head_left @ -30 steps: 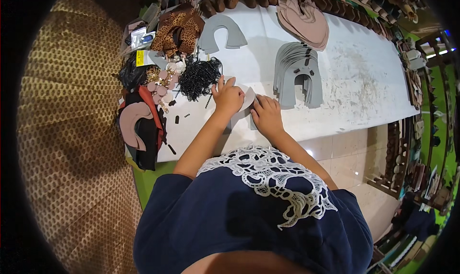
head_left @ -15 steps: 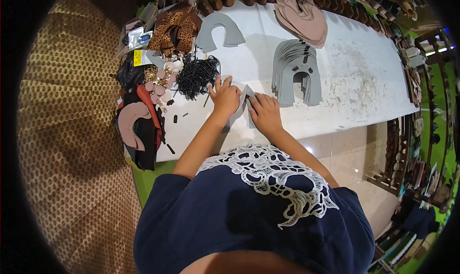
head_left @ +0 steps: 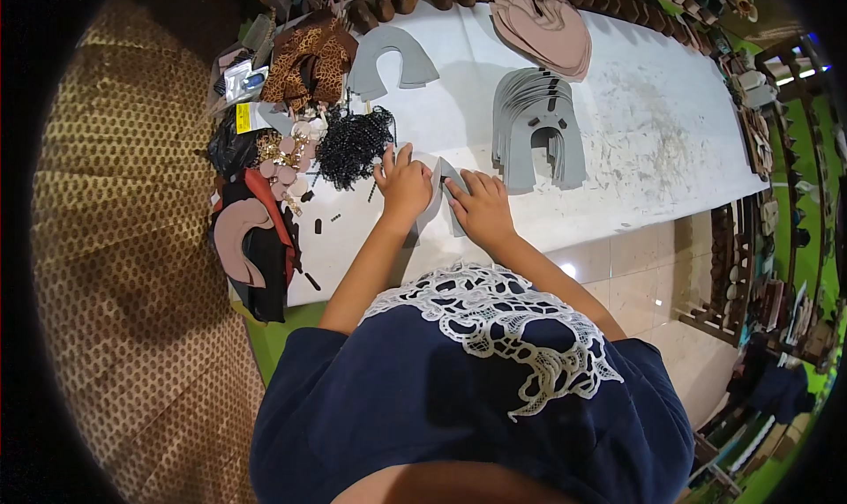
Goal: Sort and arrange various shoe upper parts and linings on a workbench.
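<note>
A grey shoe-upper piece (head_left: pixel 430 213) lies at the table's near edge between my two hands, one part bent up into a pointed fold. My left hand (head_left: pixel 406 186) grips its left side, thumb and forefinger closed on the fold while the other fingers stick out. From the right, my right hand (head_left: pixel 482 209) holds the other side, its fingertips pressed on the grey material by a small dark patch (head_left: pixel 445 179). The fingers hide much of the piece. Just beyond my left hand lies a tangled heap of black beaded strips (head_left: pixel 355 148).
Beyond my right hand stands a stack of grey U-shaped pieces (head_left: pixel 516 107) with small black bits on top. Pink pieces (head_left: pixel 540 32), another grey piece (head_left: pixel 393 45) and leopard-print material (head_left: pixel 304 63) lie farther back. Pink discs (head_left: pixel 282 173) and a curved pink piece (head_left: pixel 238 231) sit left.
My right fingertips have slid slightly along the fold, and a dark patch shows beside them. The fold stands a little more openly. The whole view has shifted slightly.
</note>
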Demonstrator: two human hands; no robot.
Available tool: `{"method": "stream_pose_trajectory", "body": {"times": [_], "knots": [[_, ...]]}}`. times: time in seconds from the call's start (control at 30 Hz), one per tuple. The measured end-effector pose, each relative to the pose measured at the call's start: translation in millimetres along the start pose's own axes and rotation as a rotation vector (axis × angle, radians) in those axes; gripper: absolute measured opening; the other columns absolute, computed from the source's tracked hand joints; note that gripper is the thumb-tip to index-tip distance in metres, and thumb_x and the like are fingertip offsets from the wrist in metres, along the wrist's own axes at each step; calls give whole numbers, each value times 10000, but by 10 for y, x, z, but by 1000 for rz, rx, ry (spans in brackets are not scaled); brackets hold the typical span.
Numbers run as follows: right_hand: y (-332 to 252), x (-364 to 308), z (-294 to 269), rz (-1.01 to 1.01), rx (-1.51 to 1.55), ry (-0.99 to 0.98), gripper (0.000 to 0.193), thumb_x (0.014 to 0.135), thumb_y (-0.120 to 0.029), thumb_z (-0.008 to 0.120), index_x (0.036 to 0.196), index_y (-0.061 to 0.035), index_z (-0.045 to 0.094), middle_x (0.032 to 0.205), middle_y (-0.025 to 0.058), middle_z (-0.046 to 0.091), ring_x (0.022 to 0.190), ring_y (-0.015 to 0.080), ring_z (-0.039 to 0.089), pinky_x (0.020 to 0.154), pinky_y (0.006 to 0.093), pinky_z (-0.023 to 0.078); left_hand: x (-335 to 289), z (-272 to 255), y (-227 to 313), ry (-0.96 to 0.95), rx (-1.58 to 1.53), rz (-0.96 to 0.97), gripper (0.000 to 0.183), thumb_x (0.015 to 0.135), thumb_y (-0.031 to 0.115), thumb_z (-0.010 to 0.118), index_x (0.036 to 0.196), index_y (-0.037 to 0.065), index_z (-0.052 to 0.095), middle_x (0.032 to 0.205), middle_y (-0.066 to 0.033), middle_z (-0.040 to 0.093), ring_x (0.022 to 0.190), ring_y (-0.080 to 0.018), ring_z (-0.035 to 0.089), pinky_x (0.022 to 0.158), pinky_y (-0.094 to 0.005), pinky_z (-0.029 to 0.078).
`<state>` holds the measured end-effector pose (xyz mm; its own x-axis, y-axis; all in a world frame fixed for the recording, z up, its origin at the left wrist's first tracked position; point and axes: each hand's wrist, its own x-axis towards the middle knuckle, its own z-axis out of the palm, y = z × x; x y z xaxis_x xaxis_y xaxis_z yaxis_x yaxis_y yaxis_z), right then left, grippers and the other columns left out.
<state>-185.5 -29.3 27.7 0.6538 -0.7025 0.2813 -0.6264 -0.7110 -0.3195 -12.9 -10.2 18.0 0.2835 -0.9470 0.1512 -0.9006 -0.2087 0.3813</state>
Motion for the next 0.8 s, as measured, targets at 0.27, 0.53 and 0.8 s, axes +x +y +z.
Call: {"method": "stream_pose_trajectory", "body": {"times": [0.27, 0.53, 0.8], "knots": [[-11, -8, 6, 10, -17, -22, 370, 840, -281, 549, 1199, -196, 574, 1201, 77, 497, 1134, 248, 434, 971, 481, 309, -55, 33, -9, 28, 33, -47, 147, 776, 207, 581, 813, 80, 646, 1310, -133, 453, 1285, -355, 288, 984, -562, 201], [-18, 15, -5, -1, -29, -23, 379, 845, -283, 543, 1215, -204, 562, 1201, 82, 487, 1134, 251, 424, 965, 486, 307, -40, 6, -28, 24, 34, -56, 160, 804, 217, 558, 817, 85, 647, 1306, -138, 465, 1271, -367, 306, 971, -575, 208], [-27, 18, -16, -10, -17, -20, 371, 839, -267, 549, 1204, -198, 569, 1192, 91, 496, 1122, 259, 434, 950, 466, 317, 7, -47, -57, 15, 10, -90, 263, 846, 308, 532, 848, 82, 667, 1309, -114, 475, 1283, -359, 292, 992, -576, 167]]}}
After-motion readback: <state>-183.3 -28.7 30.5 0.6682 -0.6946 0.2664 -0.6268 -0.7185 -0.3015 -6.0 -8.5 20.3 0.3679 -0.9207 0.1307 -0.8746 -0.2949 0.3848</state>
